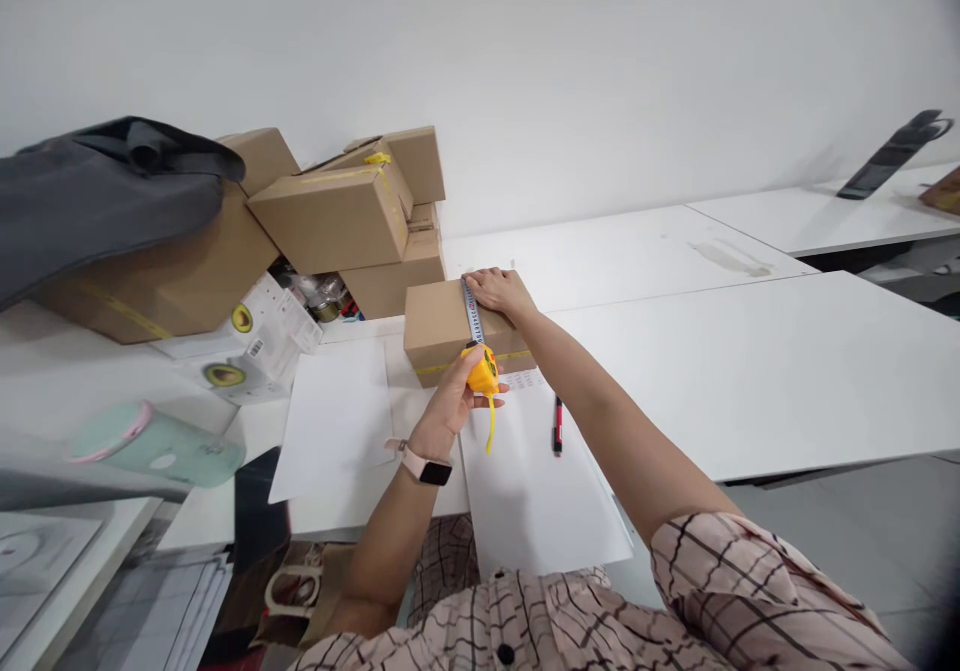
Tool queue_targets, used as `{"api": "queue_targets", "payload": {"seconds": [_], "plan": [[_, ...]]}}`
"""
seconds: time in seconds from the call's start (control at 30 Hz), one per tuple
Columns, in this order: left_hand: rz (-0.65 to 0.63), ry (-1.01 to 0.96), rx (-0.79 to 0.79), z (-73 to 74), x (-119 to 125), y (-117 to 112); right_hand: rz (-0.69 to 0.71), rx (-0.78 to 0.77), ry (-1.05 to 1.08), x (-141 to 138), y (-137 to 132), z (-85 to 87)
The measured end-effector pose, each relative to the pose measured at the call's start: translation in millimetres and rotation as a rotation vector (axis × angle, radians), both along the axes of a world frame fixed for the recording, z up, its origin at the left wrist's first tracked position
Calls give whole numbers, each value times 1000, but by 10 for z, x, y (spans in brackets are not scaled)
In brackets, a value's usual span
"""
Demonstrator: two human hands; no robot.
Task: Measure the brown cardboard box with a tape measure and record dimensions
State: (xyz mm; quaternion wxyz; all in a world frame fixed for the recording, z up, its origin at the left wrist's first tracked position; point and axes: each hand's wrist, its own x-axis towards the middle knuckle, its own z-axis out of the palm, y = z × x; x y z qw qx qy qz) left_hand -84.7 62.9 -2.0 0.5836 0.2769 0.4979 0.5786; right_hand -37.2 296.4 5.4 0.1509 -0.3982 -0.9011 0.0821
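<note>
A closed brown cardboard box (pixel 435 323) with yellow tape along its side sits on the white table. My left hand (pixel 448 401) is wrapped round a yellow tape measure (pixel 482 369) at the box's near edge, its yellow strap hanging down. From it the blade (pixel 473 313) runs across the box top to the far edge. There my right hand (pixel 499 289) rests on the box, fingers bent at the blade's far end and pressing it against the edge. Just in front of the box lies a white paper sheet (pixel 536 501) with some writing, and on it a red and black pen (pixel 558 426).
Several cardboard boxes (pixel 330 216) are stacked at the left, with a dark bag (pixel 112 201) on top. Near them are a white avocado-print carton (pixel 247 346), another paper sheet (pixel 334 411) and a mint tumbler (pixel 165 446). A dark bottle (pixel 892 156) stands far right.
</note>
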Motion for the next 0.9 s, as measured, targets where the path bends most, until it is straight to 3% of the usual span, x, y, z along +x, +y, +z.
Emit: {"api": "queue_targets", "payload": {"seconds": [0.17,0.3,0.4,0.5,0.6,0.73,0.8,0.9], "plan": [[-16,13,7,-12,16,13,-27,-27,59,-59,62,-100],[-15,-5,12,36,-45,-8,9,-138,181,9,102,-30],[41,68,126,59,-175,-200,17,-209,511,312,60,66],[263,229,251,1,-398,-436,-172,-165,727,774,-121,23],[427,336,261,-139,-643,-528,-382,-208,628,1167,-408,-184],[338,304,197,-254,-834,-414,-259,-225,467,1327,-691,-426],[304,284,217,-201,-872,-328,-181,-183,445,1289,-710,-409],[314,266,288,-3,-930,-196,-165,-96,423,1196,-616,-196]]}}
